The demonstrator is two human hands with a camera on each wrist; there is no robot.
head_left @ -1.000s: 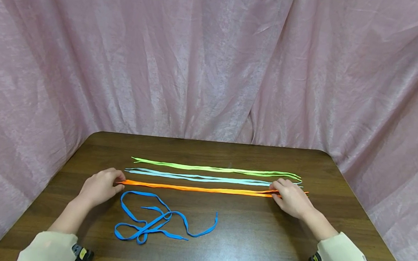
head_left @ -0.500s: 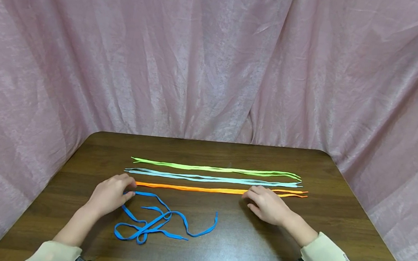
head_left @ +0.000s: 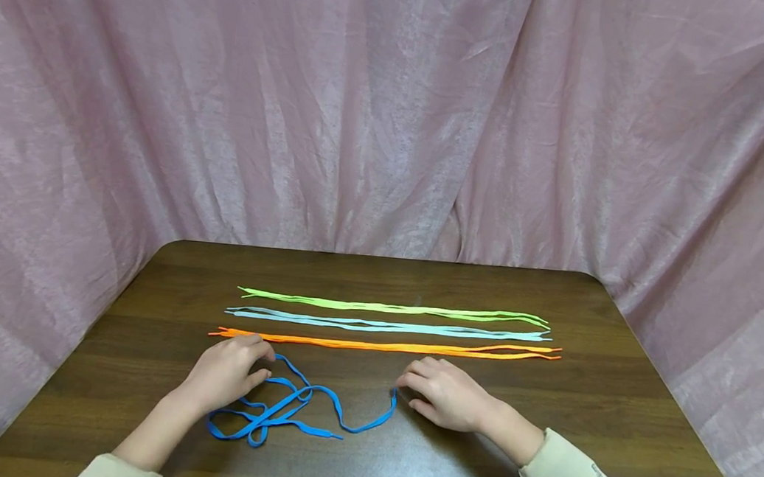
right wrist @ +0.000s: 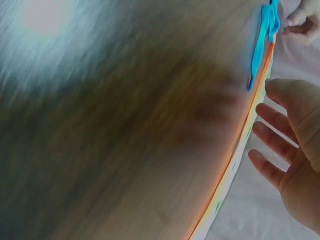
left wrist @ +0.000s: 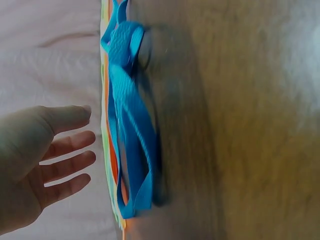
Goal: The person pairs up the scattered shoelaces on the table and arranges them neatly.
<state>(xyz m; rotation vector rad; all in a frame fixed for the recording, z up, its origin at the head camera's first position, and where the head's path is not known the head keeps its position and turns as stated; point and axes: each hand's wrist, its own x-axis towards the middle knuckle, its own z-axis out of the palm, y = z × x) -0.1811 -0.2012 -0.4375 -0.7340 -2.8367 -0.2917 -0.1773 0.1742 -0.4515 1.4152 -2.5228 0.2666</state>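
Note:
A blue shoelace [head_left: 310,431] lies in loose loops at the near left of the table. My left hand [head_left: 229,372] hovers over its upper left loop and covers part of it; in the left wrist view that hand [left wrist: 45,160] has its thumb and fingers apart, with nothing between them. Beside the lace's right tip is my right hand [head_left: 447,394], its fingers loosely bent and holding nothing in the right wrist view. Behind the hands an orange shoelace [head_left: 374,346] lies stretched straight, with its doubled strands side by side.
Farther back, a light blue shoelace [head_left: 376,327] and a yellow-green shoelace [head_left: 377,308] lie straight, parallel to the orange one. The brown wooden table [head_left: 379,275] ends at a pink curtain [head_left: 390,121].
Both hands have left the ends of the orange shoelace and moved inward and nearer to me, to the blue shoelace. The laces have stayed in place.

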